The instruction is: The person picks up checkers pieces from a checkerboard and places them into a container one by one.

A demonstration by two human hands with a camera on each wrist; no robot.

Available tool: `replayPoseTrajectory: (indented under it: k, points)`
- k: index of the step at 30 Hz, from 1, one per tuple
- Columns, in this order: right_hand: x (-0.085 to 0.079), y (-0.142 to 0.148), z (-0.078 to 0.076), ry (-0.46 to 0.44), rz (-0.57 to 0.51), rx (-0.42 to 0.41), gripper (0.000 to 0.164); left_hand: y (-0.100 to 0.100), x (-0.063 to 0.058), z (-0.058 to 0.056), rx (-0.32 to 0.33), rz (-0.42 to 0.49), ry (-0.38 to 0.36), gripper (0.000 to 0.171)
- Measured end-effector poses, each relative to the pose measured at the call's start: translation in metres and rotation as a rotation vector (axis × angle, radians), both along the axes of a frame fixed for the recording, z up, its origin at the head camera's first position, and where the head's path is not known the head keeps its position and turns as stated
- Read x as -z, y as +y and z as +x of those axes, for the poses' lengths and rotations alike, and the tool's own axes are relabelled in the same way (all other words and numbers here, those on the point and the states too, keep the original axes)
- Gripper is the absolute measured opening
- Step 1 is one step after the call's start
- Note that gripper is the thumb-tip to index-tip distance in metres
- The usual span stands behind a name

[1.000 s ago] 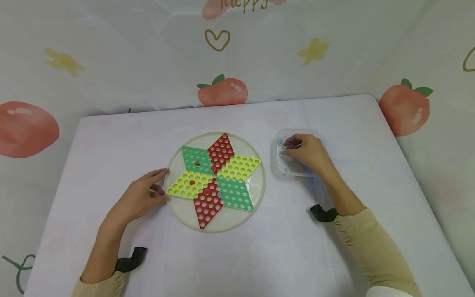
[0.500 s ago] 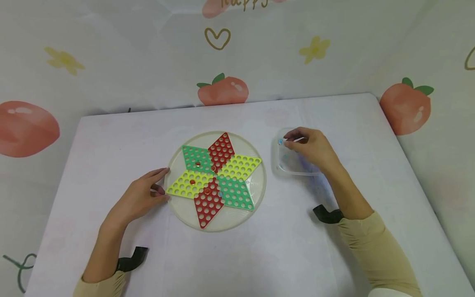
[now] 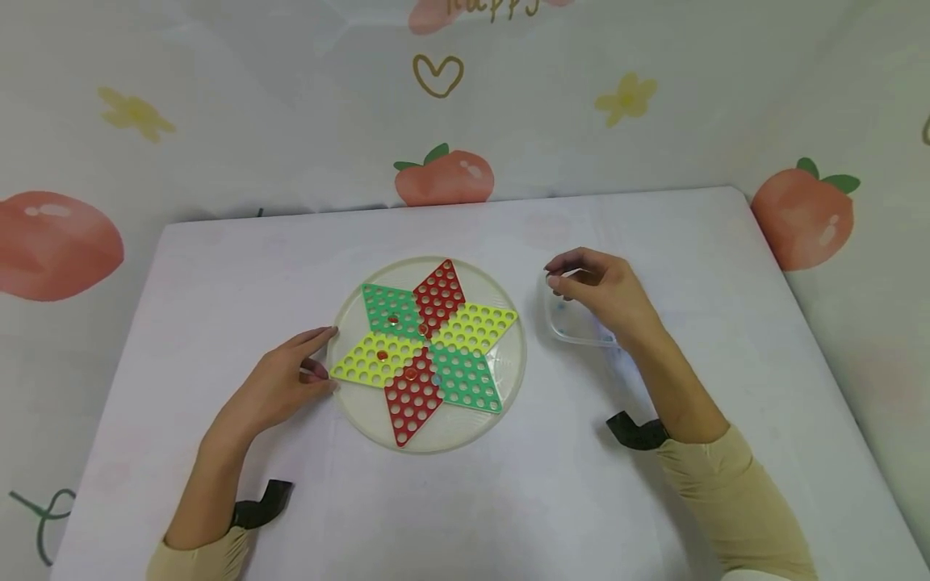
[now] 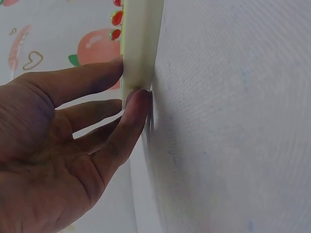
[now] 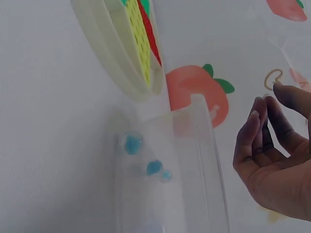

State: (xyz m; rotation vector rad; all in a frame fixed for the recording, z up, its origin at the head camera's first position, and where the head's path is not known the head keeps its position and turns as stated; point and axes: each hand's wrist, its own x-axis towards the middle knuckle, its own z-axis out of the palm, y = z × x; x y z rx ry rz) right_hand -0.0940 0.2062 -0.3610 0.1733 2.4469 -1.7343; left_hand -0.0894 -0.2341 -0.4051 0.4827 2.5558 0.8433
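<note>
A round Chinese checkers board [image 3: 429, 436] with a red, yellow and green star of holes lies on the table. Several red marbles [image 3: 382, 356] and a pale blue one [image 3: 437, 380] sit on it. My left hand [image 3: 279, 383] touches the board's left rim, thumb low on its side wall and fingers higher up, spread straight. Above the left side of the clear plastic box [image 3: 581, 336], my right hand [image 3: 606, 294] is raised with thumb and fingertips drawn together in a pinch on a small marble, mostly hidden by the fingers. Several blue marbles [image 5: 154, 167] lie in the box.
A pale cloth covers the table [image 3: 465, 516], which meets a printed backdrop [image 3: 305, 153] along its far edge. The box stands to the right of the board, a short gap between them. Black wrist straps [image 3: 636, 431] show at both sleeves.
My right hand has lifted out of the box and shifted slightly left toward the board. My left hand stays at the rim. The head view has moved a little.
</note>
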Motion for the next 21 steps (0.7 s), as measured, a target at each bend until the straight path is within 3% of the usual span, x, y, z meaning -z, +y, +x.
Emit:
replayPoseTrajectory:
  k: [11, 21]
  points:
    - [-0.003, -0.022, 0.01, 0.004, -0.006, -0.116, 0.027, 0.003, -0.001, 0.002, -0.004, 0.005, 0.017, 0.074]
    - [0.003, -0.041, 0.014, 0.013, -0.098, -0.205, 0.029, 0.003, 0.0, 0.002, -0.006, 0.007, 0.011, 0.074]
